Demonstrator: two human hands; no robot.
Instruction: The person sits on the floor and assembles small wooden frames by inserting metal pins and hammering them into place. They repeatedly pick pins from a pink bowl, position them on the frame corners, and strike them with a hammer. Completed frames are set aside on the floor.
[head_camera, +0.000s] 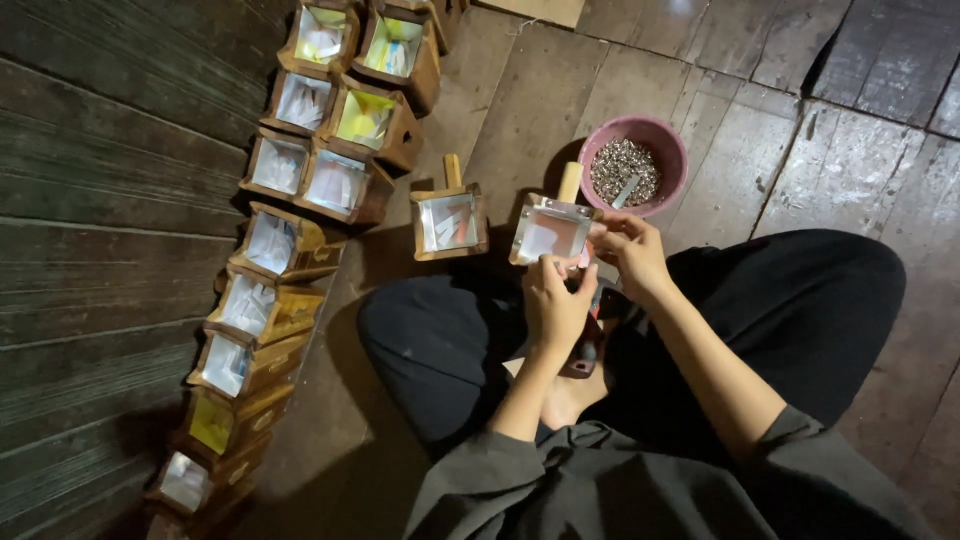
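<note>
Held over the lap above the plank floor (640, 90): small square wooden box with handle and clear lid (549, 231). Left hand (556, 300) pinching its near edge, right hand (630, 250) gripping its right side. Just beyond, pink bowl of metal bits (634, 165); similar box (449, 218) alongside.

Pink bowl (640, 135) of silvery-grey bits upper right; brown wooden boxes (285, 250) (white, some yellow paper inside) left.

A single head-worn view is given, aimed steeply down and close over the lap, the wooden floor (560, 110) seen toward twelve o'clock
</note>
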